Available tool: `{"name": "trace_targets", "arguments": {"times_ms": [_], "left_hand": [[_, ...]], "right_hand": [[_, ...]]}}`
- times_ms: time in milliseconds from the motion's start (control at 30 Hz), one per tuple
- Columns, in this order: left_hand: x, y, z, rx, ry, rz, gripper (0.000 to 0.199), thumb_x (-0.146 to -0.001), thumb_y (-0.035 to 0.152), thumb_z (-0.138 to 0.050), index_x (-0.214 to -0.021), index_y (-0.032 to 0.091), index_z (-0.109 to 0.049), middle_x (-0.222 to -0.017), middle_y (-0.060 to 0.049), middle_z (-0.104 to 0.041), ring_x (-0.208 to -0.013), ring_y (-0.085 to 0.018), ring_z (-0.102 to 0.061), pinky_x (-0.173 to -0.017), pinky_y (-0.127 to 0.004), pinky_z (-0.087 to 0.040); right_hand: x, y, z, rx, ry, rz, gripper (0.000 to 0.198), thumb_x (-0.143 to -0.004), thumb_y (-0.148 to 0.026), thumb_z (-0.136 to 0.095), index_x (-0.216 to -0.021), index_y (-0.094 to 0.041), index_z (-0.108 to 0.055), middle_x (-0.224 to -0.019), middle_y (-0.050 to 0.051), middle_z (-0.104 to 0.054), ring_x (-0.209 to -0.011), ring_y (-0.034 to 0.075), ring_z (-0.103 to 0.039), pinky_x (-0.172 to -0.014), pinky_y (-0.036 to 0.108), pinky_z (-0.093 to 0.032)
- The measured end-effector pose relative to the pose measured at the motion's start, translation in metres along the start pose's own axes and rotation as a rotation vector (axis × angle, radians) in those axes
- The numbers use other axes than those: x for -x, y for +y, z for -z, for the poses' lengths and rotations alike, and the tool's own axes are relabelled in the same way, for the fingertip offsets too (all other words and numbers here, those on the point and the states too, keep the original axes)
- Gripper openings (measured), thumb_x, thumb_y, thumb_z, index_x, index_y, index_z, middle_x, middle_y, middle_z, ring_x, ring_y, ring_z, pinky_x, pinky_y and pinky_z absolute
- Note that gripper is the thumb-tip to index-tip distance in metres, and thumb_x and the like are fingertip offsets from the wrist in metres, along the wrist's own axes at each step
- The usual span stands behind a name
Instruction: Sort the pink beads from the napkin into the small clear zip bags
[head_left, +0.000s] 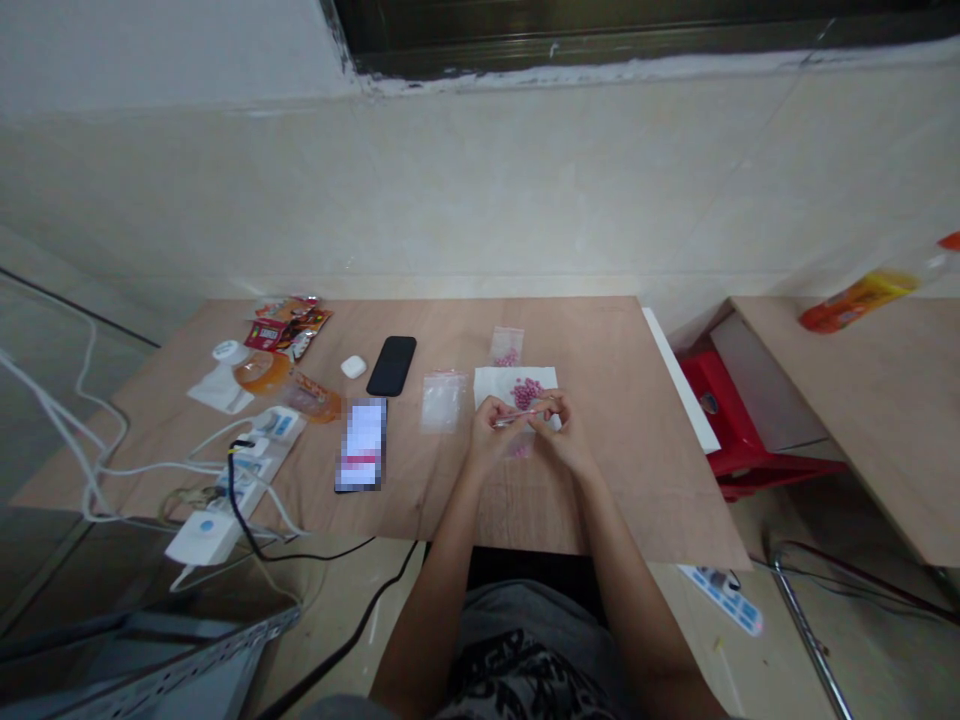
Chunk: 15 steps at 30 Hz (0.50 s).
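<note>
My left hand (489,432) and my right hand (562,432) meet over the near edge of a white paper sheet (491,380). Between them, pinched by the fingers of both, is a small clear zip bag (514,417) with a pinkish edge; its contents are too small to make out. Just beyond my fingertips, a cluster of pink beads (528,392) lies on the paper. A clear bag with a few pink beads (508,345) lies behind the sheet. Another bag holding pink pieces (517,447) is partly visible below my hands. Flat clear zip bags (443,402) lie left of the paper.
Left on the wooden table (637,500) are a black phone (391,366), a lit phone (361,445), a white case (353,367), an orange drink bottle (285,385), snack packets (289,325) and a power strip (236,485) with cables. A red stool (727,410) stands at the right.
</note>
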<state>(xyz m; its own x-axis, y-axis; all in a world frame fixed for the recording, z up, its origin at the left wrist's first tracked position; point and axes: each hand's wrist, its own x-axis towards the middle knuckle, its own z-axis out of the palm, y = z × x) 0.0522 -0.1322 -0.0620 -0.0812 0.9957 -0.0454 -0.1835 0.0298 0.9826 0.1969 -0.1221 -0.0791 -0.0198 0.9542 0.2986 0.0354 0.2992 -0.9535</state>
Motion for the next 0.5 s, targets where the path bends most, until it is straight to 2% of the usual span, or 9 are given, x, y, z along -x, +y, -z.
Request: {"name": "trace_targets", "arguments": {"times_ms": [233,367,433,500], "left_hand": [[0.007,0.010,-0.005,0.051,-0.032,0.024,0.050,-0.060,0.028,-0.080,-0.081,0.024,-0.034,-0.069,0.004,-0.070,-0.063,-0.014,-0.068,-0.058,-0.022,-0.049],[0.007,0.012,-0.001,-0.075,-0.035,0.023,0.048,-0.062,0.032,-0.080,-0.092,0.024,-0.044,-0.068,0.004,-0.070,-0.063,-0.015,-0.069,-0.056,-0.022,-0.050],[0.006,0.015,0.003,-0.168,-0.085,-0.003,0.045,-0.067,0.035,-0.078,-0.102,0.023,-0.053,-0.079,-0.001,-0.073,-0.074,-0.018,-0.071,-0.058,-0.022,-0.051],[0.005,0.018,0.006,-0.254,-0.130,-0.057,0.041,-0.073,0.037,-0.073,-0.109,0.022,-0.060,-0.101,-0.008,-0.074,-0.087,-0.020,-0.072,-0.063,-0.024,-0.054]], "right_hand": [[0.009,-0.009,0.006,-0.028,-0.027,-0.044,0.040,-0.081,-0.035,-0.071,-0.116,-0.026,-0.053,-0.083,0.000,-0.065,-0.078,0.018,-0.061,-0.079,0.035,-0.047],[0.011,-0.014,0.007,-0.050,0.005,-0.066,0.039,-0.080,-0.034,-0.071,-0.113,-0.027,-0.051,-0.080,-0.002,-0.064,-0.076,0.019,-0.061,-0.079,0.036,-0.048],[0.012,-0.014,0.007,-0.035,0.039,-0.063,0.038,-0.079,-0.034,-0.071,-0.111,-0.027,-0.051,-0.077,-0.003,-0.063,-0.075,0.018,-0.060,-0.079,0.036,-0.047],[0.012,-0.014,0.007,-0.001,0.074,-0.056,0.037,-0.078,-0.034,-0.072,-0.109,-0.026,-0.051,-0.076,-0.003,-0.062,-0.074,0.018,-0.058,-0.077,0.035,-0.046]]}}
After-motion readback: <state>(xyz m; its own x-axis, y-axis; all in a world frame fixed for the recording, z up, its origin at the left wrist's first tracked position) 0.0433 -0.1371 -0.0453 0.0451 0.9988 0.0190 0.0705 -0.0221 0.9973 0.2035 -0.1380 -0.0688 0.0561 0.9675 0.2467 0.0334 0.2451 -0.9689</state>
